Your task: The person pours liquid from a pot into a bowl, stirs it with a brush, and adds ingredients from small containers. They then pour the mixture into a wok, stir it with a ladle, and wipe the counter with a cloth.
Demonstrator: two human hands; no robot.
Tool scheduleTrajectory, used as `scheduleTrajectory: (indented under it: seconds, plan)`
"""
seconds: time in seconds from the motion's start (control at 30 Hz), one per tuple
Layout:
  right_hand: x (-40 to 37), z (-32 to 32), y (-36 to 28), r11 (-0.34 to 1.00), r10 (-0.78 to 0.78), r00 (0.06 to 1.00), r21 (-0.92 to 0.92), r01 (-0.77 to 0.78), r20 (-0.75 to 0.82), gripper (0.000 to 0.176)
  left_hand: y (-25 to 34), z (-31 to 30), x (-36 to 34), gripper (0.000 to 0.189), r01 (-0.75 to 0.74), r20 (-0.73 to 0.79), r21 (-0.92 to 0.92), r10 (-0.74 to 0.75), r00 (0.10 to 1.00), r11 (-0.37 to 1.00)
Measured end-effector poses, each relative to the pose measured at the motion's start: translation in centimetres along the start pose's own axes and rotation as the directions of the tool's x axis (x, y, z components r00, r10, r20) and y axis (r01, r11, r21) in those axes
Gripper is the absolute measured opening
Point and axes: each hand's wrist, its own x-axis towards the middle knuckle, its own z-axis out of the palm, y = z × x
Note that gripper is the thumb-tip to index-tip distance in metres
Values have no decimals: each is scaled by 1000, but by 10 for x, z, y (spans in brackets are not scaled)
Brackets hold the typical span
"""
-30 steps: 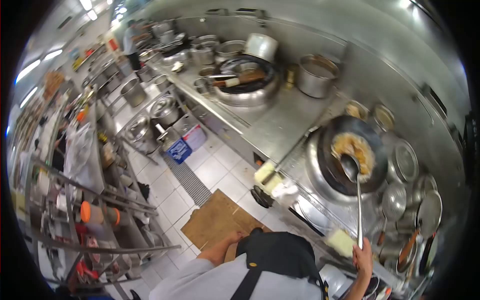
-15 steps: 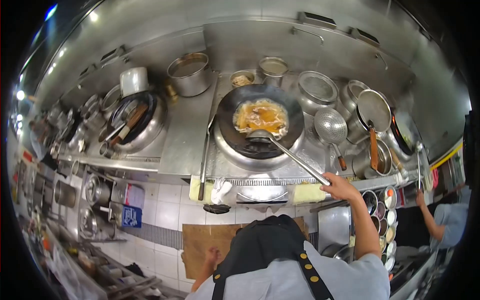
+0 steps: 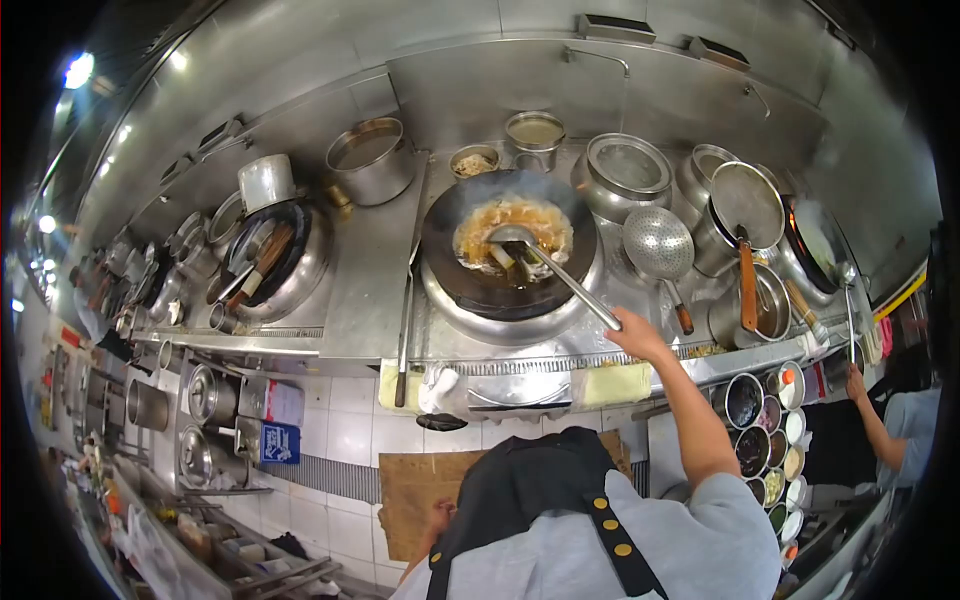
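My right hand (image 3: 635, 336) is wrapped round the end of a long metal ladle (image 3: 575, 283). The ladle's bowl dips into a black wok (image 3: 450, 215), amid bubbling golden-brown liquid (image 3: 515, 212) with pale froth at its edges. The wok rests on a round steel burner ring (image 3: 590, 290). Low beside the black apron (image 3: 535, 465) hangs my left hand (image 3: 440, 512), partly covered by it, so its fingers do not show clearly. Left of the wok, a long-handled tool (image 3: 403, 350) leans over the counter edge.
A perforated skimmer (image 3: 658, 243) lies right of the wok. Behind stand a lidded pot (image 3: 628, 170) and a large stockpot (image 3: 372, 160). Folded yellow cloths (image 3: 615, 386) line the front edge. Seasoning bowls (image 3: 745, 400) stand at right, near a co-worker's arm (image 3: 873, 415) holding a ladle.
The ladle's bowl has moved up and deeper into the liquid, and my right hand has shifted left and forward. Dark bare wok shows at the near side of the liquid. The view has shifted slightly.
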Motion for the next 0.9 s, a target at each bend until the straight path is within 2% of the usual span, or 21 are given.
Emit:
scheduleTrajectory:
  seconds: [0.03, 0.07, 0.1, 0.13, 0.17, 0.2, 0.23, 0.27, 0.3, 0.37, 0.4, 0.47, 0.53, 0.6, 0.7, 0.73, 0.9]
  plan:
    - [8, 10, 3, 998, -67, 995, -24, 66, -73, 44, -5, -3, 5, 27, -8, 3, 30, 7, 1000, 1000]
    - [11, 18, 3, 998, -68, 995, -22, 67, -67, 44, -7, -4, 5, 28, -14, 6, 61, 14, 1000, 998]
    - [14, 27, 3, 992, -82, 989, 86, 93, -124, 44, -9, -5, 5, 28, -9, 2, 61, 9, 1000, 998]
    - [16, 34, 0, 974, -88, 979, 191, 123, -183, 45, -6, -4, 7, 28, -36, -37, 161, 43, 998, 986]
    - [15, 40, -5, 974, -82, 980, 194, 117, -182, 45, -10, -5, 10, 28, -58, -68, 262, 79, 995, 963]
    - [12, 45, -7, 951, -1, 974, 302, 71, -227, 46, -14, -5, 13, 28, -56, -56, 270, 74, 996, 961]
    - [5, 47, -7, 914, 94, 958, 406, 25, -270, 48, -28, -6, 20, 27, -56, -38, 86, 59, 998, 995]
    - [-1, 43, -6, 829, 185, 966, 557, -54, -181, 50, -36, -3, 24, 27, -44, -8, -98, 44, 999, 994]
    - [-12, 27, -16, 755, 313, 946, 626, -196, -81, 50, -36, -2, 24, 27, -68, 28, -22, 69, 997, 997]
    - [-7, 34, 31, 891, 236, 902, 452, -52, -362, 54, -34, 2, 25, 27, -122, 70, 155, 112, 991, 980]
    - [-7, 36, 54, 890, 250, 892, 451, -59, -377, 54, -33, 4, 25, 27, -133, 86, 191, 119, 989, 972]
    - [-21, 38, 98, 964, 161, 833, 267, -17, -530, 59, -31, 8, 25, 27, -141, 100, 225, 121, 988, 964]
    - [-46, 38, 132, 978, 207, 825, 133, -160, -527, 64, -30, 10, 22, 27, -146, 102, 249, 124, 987, 957]
    - [-76, 36, 148, 936, 335, 847, 43, -349, -412, 71, -30, 10, 18, 28, -149, 101, 269, 126, 987, 952]
    - [-109, 45, 157, 912, 359, 868, -70, -404, -343, 74, -33, 6, 14, 28, -147, 101, 292, 122, 987, 945]
    - [-115, 53, 153, 925, 314, 874, -85, -369, -370, 76, -33, 4, 15, 28, -148, 101, 302, 123, 987, 942]
    - [-104, 85, 158, 920, 283, 881, -154, -361, -380, 74, -29, -16, 22, 28, -187, 126, 368, 150, 981, 911]
